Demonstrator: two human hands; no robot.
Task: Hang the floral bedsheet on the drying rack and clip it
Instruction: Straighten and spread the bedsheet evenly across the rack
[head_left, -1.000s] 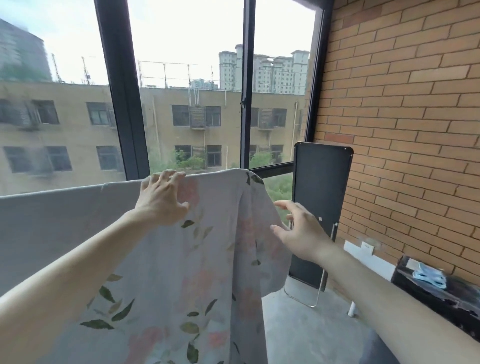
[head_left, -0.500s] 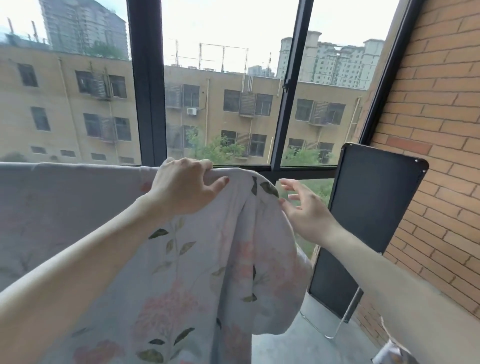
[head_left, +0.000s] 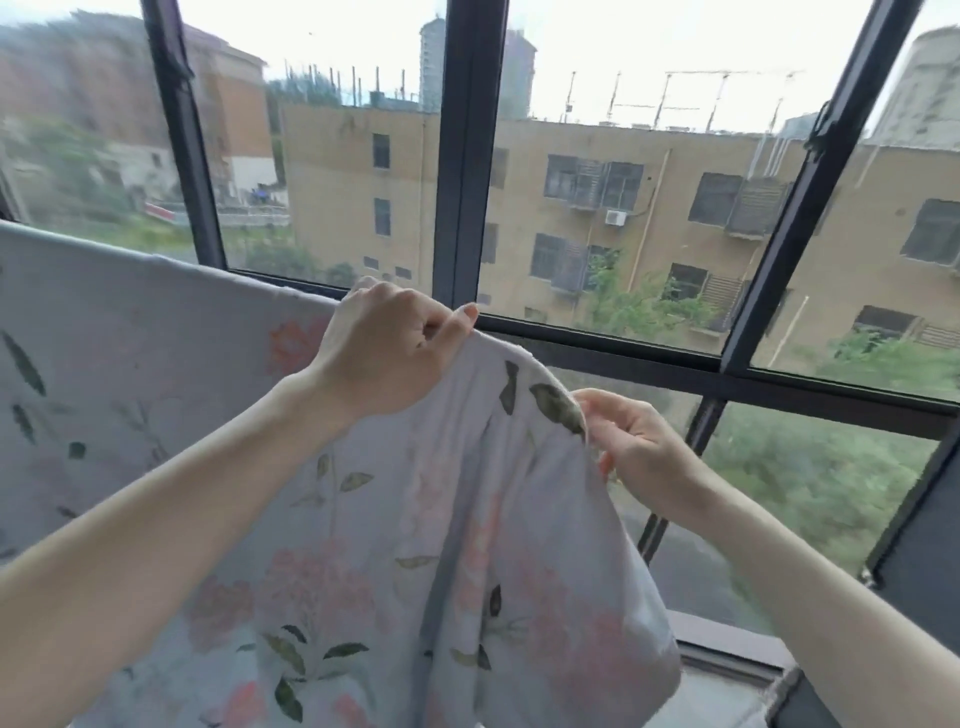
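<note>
The floral bedsheet (head_left: 156, 374), pale grey with pink flowers and green leaves, hangs over a rail that the cloth hides and stretches from the left edge to the middle. My left hand (head_left: 384, 353) grips the sheet's top fold, fingers curled over it. My right hand (head_left: 628, 447) pinches the sheet's right-hand edge a little lower, where the cloth bunches and drops. No clip is in view, and the drying rack itself is covered by the sheet.
Right behind the sheet stands a large window with dark frames (head_left: 460, 156). A dark panel's edge (head_left: 904, 571) shows at the lower right. The window sill (head_left: 727, 644) runs below the hanging cloth.
My view has swung left, so the brick wall and most of the dark panel have left the frame. My left hand has curled tighter on the top fold, and my right hand now pinches the sheet's edge.
</note>
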